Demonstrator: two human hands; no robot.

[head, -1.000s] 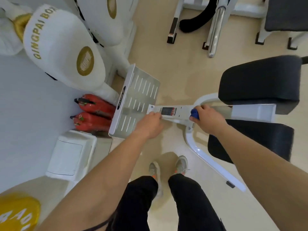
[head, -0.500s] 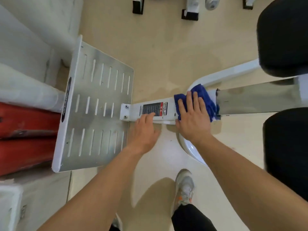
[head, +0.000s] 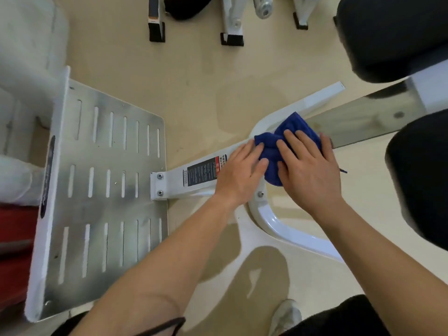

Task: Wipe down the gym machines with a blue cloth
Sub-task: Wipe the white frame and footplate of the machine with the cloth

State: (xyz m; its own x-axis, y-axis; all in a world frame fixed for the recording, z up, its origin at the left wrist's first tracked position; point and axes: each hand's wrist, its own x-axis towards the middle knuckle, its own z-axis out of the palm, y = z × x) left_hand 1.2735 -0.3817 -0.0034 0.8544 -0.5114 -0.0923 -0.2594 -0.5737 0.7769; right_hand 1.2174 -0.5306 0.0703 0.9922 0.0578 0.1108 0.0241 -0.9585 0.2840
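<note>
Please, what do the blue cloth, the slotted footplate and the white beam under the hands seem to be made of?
Blue cloth: looks like soft microfibre or terry, by its fuzzy, bunched folds. Slotted footplate: bare metal, probably aluminium or steel, with a dull brushed sheen. White beam: likely painted or powder-coated steel, glossy, bolted at its end.

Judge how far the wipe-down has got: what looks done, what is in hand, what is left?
Done: nothing shows as plainly finished. In hand: the right hand presses the blue cloth on the white beam; the left hand rests flat beside it. Left, probably: the slotted footplate, the black pads and the machines behind.
</note>
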